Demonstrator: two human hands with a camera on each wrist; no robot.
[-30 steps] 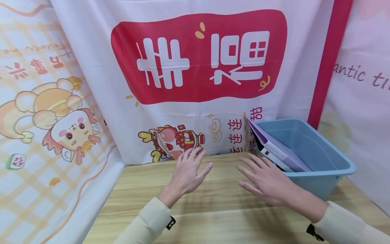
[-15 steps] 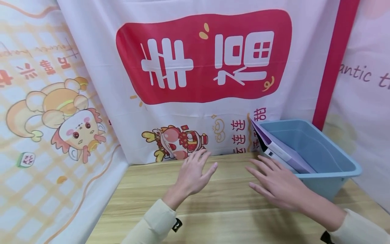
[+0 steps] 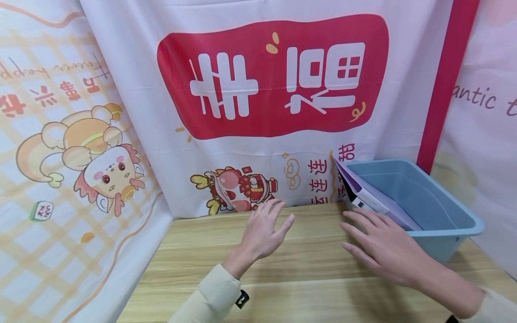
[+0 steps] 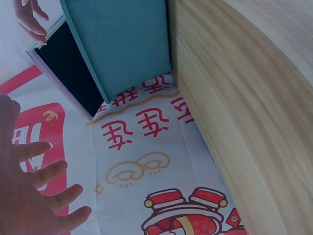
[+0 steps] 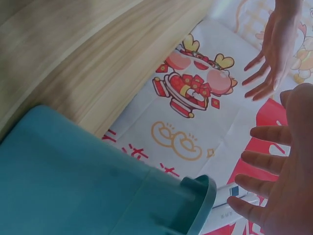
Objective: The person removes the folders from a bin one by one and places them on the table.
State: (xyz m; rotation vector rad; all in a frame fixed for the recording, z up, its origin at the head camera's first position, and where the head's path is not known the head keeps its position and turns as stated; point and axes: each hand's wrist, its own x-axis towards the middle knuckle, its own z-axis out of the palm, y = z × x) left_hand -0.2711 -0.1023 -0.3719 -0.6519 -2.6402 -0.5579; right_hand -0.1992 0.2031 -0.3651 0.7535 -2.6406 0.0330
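My left hand [image 3: 264,231] hovers over the middle of the wooden table [image 3: 299,287], fingers spread and holding nothing. To its right, my right hand [image 3: 389,249] hangs in front of a blue plastic bin [image 3: 436,244], its fingers loosely extended and nothing in them. Leaning inside the bin is a purple and white file folder [image 3: 377,199], which sticks up past the left rim. In the right wrist view the fingers of the right hand [image 5: 274,171] overlap the folder's white edge [image 5: 230,215]. The left wrist view shows the folder's dark inner side [image 4: 68,66] beyond the bin's rim.
A white cloth with a red printed panel [image 3: 274,76] hangs behind the table. Printed cloths also hang at the left [image 3: 72,148] and right [image 3: 484,148]. The bin stands at the table's right, close to the back cloth.
The head view has turned slightly left, so the scene sits further right. Both hands appear shifted right in view, the right hand a little more and lower. Neither has taken hold of anything.
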